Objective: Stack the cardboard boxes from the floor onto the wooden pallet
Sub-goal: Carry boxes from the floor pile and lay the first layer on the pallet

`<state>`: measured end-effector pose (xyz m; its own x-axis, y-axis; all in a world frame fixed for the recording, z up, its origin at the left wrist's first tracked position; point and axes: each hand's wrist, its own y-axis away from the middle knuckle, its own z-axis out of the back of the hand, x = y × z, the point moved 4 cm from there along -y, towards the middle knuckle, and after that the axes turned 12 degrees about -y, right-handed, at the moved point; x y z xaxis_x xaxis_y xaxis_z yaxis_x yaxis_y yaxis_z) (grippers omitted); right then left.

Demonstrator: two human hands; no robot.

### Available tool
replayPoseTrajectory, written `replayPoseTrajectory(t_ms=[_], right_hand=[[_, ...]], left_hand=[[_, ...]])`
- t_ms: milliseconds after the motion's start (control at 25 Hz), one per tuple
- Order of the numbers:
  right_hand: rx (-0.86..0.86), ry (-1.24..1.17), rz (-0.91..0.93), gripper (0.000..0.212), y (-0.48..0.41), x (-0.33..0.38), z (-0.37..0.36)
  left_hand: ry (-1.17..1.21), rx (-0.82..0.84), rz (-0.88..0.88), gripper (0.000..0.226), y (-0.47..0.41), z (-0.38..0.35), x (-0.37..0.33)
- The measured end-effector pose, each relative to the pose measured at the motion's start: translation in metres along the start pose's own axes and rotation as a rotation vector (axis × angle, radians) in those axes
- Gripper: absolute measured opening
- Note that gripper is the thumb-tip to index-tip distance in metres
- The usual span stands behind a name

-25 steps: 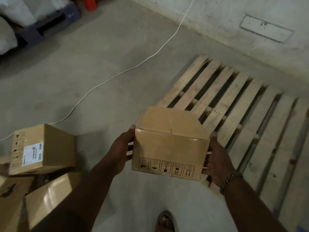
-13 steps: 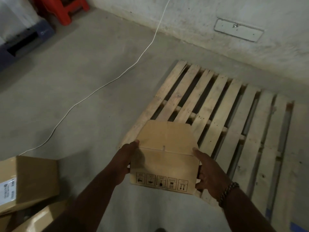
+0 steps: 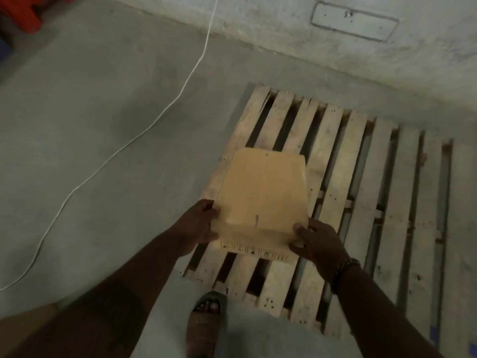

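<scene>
A brown cardboard box (image 3: 263, 192) with printed handling symbols on its near face is held over the left part of the wooden pallet (image 3: 361, 192). My left hand (image 3: 198, 226) grips its left near corner and my right hand (image 3: 317, 241) grips its right near corner, thumbs on top. I cannot tell whether the box touches the slats. The pallet lies flat on the concrete floor beside the wall, with no other box on it.
A white cable (image 3: 144, 130) runs across the floor from the wall to the lower left. My sandalled foot (image 3: 206, 324) stands at the pallet's near edge. A red stool (image 3: 23, 9) sits at the top left corner. The wall (image 3: 335, 42) borders the pallet's far side.
I have stepped towards the pallet and carried the box forward from over the floor to above the pallet's left slats. The boxes on the floor at left have left the view.
</scene>
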<state>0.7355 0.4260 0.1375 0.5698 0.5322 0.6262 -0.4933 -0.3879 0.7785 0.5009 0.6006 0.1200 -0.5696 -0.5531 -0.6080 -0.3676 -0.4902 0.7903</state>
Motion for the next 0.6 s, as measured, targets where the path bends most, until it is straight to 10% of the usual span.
replayPoseTrajectory(t_ms=[600], right_hand=[[-0.115, -0.045, 0.011, 0.074, -0.171, -0.017, -0.089]], left_hand=[[-0.223, -0.080, -0.004, 0.041, -0.206, 0.046, -0.041]])
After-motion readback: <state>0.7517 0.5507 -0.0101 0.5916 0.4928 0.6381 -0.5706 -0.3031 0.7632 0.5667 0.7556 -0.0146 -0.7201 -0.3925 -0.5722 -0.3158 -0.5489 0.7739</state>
